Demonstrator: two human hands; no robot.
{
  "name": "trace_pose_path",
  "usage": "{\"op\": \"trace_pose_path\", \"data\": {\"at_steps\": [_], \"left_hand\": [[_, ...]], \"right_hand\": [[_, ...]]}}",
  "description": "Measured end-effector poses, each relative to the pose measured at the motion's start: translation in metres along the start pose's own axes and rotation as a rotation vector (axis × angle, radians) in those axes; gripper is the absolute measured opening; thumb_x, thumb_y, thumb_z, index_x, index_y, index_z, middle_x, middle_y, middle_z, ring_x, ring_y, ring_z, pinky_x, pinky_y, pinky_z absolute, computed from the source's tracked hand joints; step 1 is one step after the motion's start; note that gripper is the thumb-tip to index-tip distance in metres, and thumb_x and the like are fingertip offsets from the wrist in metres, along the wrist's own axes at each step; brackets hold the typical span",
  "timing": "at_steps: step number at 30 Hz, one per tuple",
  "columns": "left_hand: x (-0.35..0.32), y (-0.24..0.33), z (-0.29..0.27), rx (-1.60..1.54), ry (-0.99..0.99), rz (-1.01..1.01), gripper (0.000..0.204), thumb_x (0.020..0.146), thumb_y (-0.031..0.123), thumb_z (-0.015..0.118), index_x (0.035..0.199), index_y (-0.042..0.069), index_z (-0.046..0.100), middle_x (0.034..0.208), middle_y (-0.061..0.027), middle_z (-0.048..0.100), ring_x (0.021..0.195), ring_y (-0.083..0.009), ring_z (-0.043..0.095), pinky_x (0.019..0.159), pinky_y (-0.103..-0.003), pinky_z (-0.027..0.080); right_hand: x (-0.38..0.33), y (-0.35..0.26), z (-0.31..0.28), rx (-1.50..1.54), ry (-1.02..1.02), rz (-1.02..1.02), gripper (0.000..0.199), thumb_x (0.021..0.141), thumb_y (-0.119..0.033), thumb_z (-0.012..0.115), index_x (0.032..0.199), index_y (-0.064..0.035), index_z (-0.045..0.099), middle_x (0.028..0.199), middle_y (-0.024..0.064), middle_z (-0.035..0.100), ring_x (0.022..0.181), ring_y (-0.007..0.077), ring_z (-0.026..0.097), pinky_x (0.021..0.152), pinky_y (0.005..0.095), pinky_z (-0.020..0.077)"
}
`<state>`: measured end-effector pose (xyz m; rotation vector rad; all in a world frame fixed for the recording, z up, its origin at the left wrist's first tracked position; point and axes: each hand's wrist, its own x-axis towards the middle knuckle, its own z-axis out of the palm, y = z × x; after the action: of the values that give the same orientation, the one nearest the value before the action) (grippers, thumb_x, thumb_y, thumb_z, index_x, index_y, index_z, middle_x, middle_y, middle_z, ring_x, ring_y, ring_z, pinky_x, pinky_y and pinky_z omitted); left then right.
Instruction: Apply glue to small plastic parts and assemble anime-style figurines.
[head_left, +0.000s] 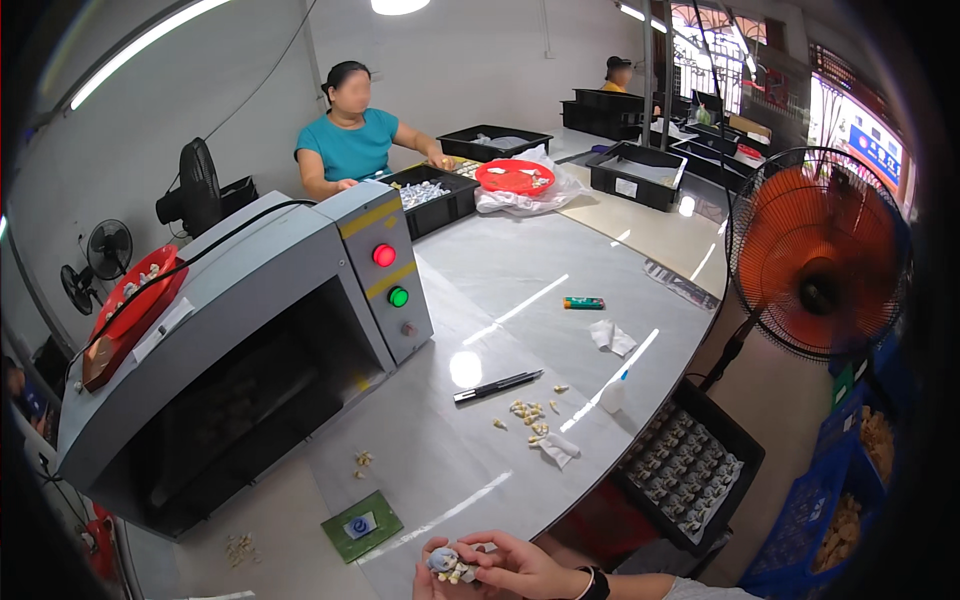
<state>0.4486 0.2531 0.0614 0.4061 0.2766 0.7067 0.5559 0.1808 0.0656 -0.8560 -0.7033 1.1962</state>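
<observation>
A small figurine with pale blue hair and a light body with yellow bits is held between my two hands at the lower edge. My left hand wraps it from the left, mostly cut off by the picture's edge. From the right, my right hand has its fingers curled against the figurine's side; a dark band circles that wrist. Just beyond my left hand lies a green mat bearing a small blue part. Small yellowish pieces are scattered farther up the table, beside a black pen.
A grey machine with red and green lights fills the left. Crumpled tissues and a green packet lie on the table. Right of it are a black tray of figurines and an orange fan. Across sits a co-worker.
</observation>
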Motion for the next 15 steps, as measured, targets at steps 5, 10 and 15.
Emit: {"op": "trace_pose_path", "data": {"at_steps": [5,10,15], "left_hand": [[0.013,-0.001,0.004,-0.008,0.042,0.047,0.037,0.094,0.034,0.032,0.114,0.005,0.045,0.091,-0.011,0.052,0.089,-0.024,0.052,0.074,-0.033,0.046],[0.017,-0.005,0.011,-0.033,0.215,0.001,0.041,0.093,0.04,0.03,0.109,0.007,0.046,0.088,-0.009,0.051,0.082,-0.0216,0.051,0.063,-0.03,0.045],[0.02,-0.001,0.022,-0.023,0.363,-0.046,0.046,0.09,0.049,0.029,0.101,0.008,0.047,0.083,-0.0066,0.049,0.073,-0.0185,0.048,0.052,-0.027,0.041]], "right_hand": [[0.017,0.001,-0.002,-0.09,-0.007,-0.081,0.039,0.088,-0.007,0.05,0.124,-0.0006,0.036,0.1,0.005,0.055,0.09,0.0092,0.053,0.074,0.0223,0.0443],[0.021,0.001,-0.001,-0.185,-0.018,-0.147,0.039,0.089,-0.007,0.049,0.124,0.001,0.035,0.101,0.005,0.055,0.091,0.0105,0.052,0.075,0.0232,0.0445],[0.025,-0.007,-0.004,-0.301,-0.072,0.079,0.044,0.09,-0.009,0.047,0.13,-0.0028,0.03,0.099,0.0041,0.054,0.079,0.0067,0.052,0.066,0.0199,0.0439]]}}
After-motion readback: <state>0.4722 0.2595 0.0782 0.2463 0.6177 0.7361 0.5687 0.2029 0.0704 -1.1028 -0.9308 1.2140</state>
